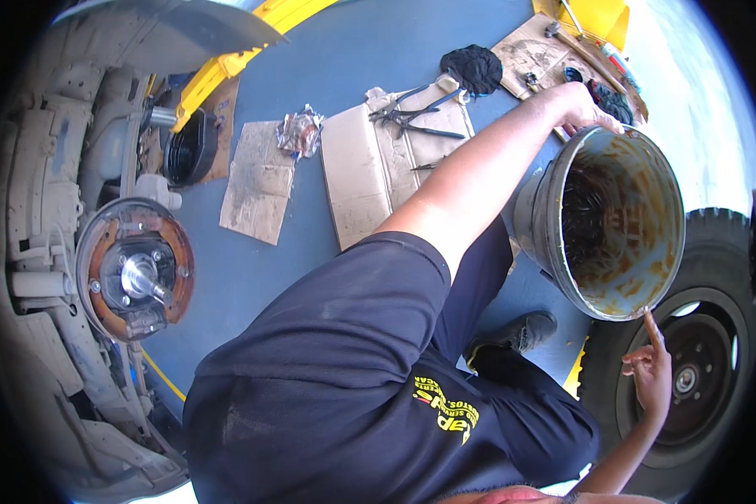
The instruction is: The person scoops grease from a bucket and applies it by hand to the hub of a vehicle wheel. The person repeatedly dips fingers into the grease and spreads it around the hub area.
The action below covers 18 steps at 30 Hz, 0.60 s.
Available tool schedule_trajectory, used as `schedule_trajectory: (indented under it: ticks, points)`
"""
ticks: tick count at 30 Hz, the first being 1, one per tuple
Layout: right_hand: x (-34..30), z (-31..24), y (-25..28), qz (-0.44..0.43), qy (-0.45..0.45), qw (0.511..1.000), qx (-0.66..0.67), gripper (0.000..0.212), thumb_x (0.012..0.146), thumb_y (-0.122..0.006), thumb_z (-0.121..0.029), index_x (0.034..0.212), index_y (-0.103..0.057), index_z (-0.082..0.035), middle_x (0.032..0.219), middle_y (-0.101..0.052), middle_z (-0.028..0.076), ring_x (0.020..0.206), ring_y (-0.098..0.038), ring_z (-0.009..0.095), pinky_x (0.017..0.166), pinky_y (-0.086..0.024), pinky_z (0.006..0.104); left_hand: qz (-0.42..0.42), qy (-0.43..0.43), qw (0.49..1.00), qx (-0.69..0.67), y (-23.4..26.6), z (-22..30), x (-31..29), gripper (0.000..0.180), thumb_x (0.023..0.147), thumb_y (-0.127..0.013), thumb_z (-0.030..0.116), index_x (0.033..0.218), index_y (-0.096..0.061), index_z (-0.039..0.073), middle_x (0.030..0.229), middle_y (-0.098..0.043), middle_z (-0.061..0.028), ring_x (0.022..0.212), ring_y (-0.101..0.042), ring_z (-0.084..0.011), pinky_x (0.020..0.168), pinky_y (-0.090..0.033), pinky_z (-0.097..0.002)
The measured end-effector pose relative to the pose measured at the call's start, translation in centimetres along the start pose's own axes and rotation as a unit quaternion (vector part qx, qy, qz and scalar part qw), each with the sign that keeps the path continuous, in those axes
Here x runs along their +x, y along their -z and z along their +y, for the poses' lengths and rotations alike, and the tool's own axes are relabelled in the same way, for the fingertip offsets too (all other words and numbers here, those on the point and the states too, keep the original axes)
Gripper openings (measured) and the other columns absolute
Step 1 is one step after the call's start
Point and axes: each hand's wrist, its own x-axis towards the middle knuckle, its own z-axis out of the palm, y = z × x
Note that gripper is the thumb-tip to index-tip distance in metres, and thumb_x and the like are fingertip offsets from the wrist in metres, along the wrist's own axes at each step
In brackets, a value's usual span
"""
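A round bucket (626, 244) is tilted at the right, its wide mouth facing me. Brown grease smears its pale inner wall, and dark matter lies deep inside. My left hand (590, 109) is closed on the bucket's far rim, with the arm stretched across the view. At the near rim, my right hand (649, 370) touches the edge with an outstretched index finger. The other fingers of that hand are loosely bent and hold nothing. Part of the bucket's outside is hidden by its own rim.
A brake assembly (134, 269) with a bare spindle is at the left. Cardboard (357, 181) bears pliers (424, 126); a black cloth (472, 69) lies behind. A hammer (584, 55) rests far right. A large wheel (689, 370) stands beside my right hand.
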Motion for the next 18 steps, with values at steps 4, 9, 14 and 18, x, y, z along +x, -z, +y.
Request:
schedule_trajectory:
  ticks: [4,9,14,18]
  points:
    - [0.4,-2.3,0.8,0.049,0.039,0.995,-0.082,0.082,0.086,-0.058,0.008,0.164,-0.043,-0.014,0.076,-0.065,0.002,0.069,-0.06,0.008,0.064,-0.055,0.0252,-0.002,0.001,1.0,0.0,-0.6,0.5,-0.6,0.072,0.076,-0.089,0.064,0.102,-0.082,-0.003,0.105,-0.078,-0.0122,0.09,-0.074,-0.0207,0.083,-0.064,-0.038]
    - [2.9,-5.6,1.0,-0.035,0.094,0.942,-0.321,0.084,0.078,-0.058,-0.001,0.159,-0.048,-0.019,0.08,-0.07,0.019,0.072,-0.069,0.035,0.075,-0.056,0.0475,-0.012,-0.074,0.976,0.202,3.9,-0.9,-2.8,0.076,0.088,-0.069,0.073,0.106,-0.08,0.001,0.091,-0.077,-0.0157,0.073,-0.072,-0.0231,0.075,-0.061,-0.0365]
    - [-0.3,-7.0,8.3,-0.061,0.095,0.927,-0.358,0.059,0.076,-0.058,-0.005,0.133,-0.07,-0.013,0.082,-0.072,0.021,0.08,-0.071,0.04,0.079,-0.057,0.0512,0.045,0.107,0.988,0.106,7.1,2.2,-8.8,0.047,0.095,-0.077,0.047,0.118,-0.075,0.006,0.085,-0.066,0.0003,0.068,-0.053,-0.0115,0.06,-0.047,-0.0278]
    - [-3.3,-10.9,12.6,-0.036,0.012,0.915,-0.402,0.062,0.081,-0.054,-0.002,0.142,-0.064,-0.008,0.096,-0.074,0.024,0.091,-0.072,0.04,0.084,-0.057,0.0524,-0.009,0.237,0.959,0.155,12.2,-4.2,-20.1,0.042,0.098,-0.075,0.038,0.118,-0.071,0.001,0.096,-0.073,-0.0065,0.077,-0.066,-0.0122,0.065,-0.054,-0.0288]
